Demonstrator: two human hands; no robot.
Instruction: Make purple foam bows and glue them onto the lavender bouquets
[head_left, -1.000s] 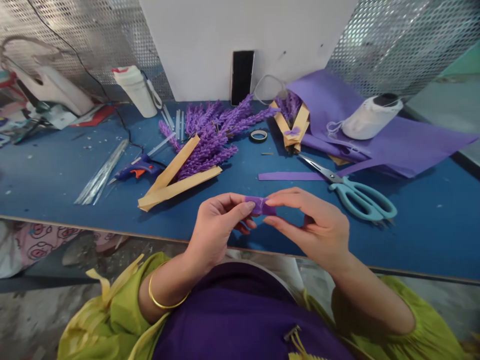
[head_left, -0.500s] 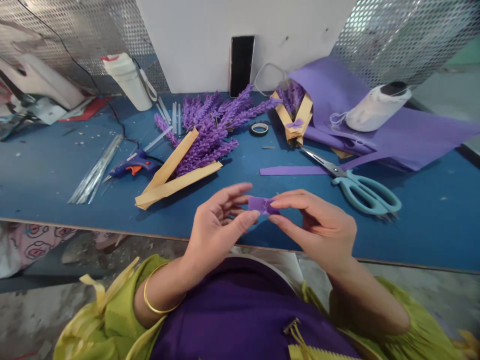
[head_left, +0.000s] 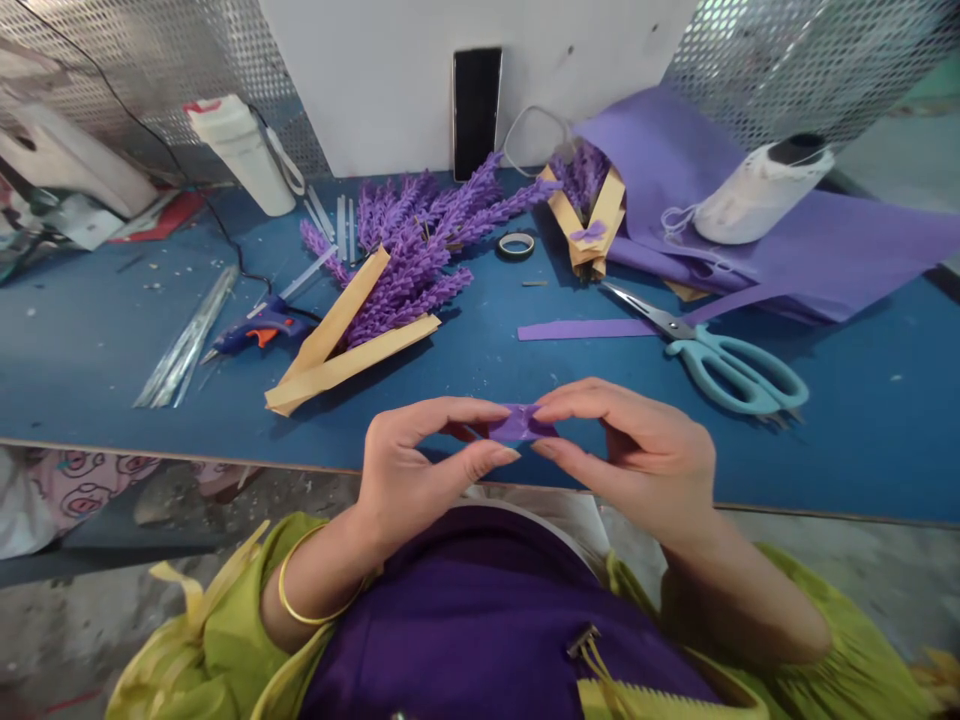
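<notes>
Closest to my head camera, the bare left hand [head_left: 420, 460] and bare right hand [head_left: 649, 455] face each other above the front of the blue counter [head_left: 465, 365]. Between them I have a small, creased purple strip [head_left: 523, 422] of thin material. The right fingers pinch its right end; the left index finger touches its left end, with the thumb just below, and I cannot tell whether those fingers are closed on it.

Beyond the right hand I see steel scissors with pale blue handles [head_left: 694, 345], lying across a long, flat purple strip [head_left: 585, 330]. Past the left hand, folded tan paper bands [head_left: 352, 361] form a V at a bunch of purple lavender-like stems [head_left: 420, 255], a blue glue gun with an orange trigger [head_left: 281, 322] beside them. Farther back I make out a black tape ring [head_left: 515, 257], then a white cone of thread [head_left: 757, 200] tilted on a broad purple sheet [head_left: 810, 255]. Farthest off, an upright dark-screened phone [head_left: 477, 115] leans on a white board [head_left: 367, 90].
</notes>
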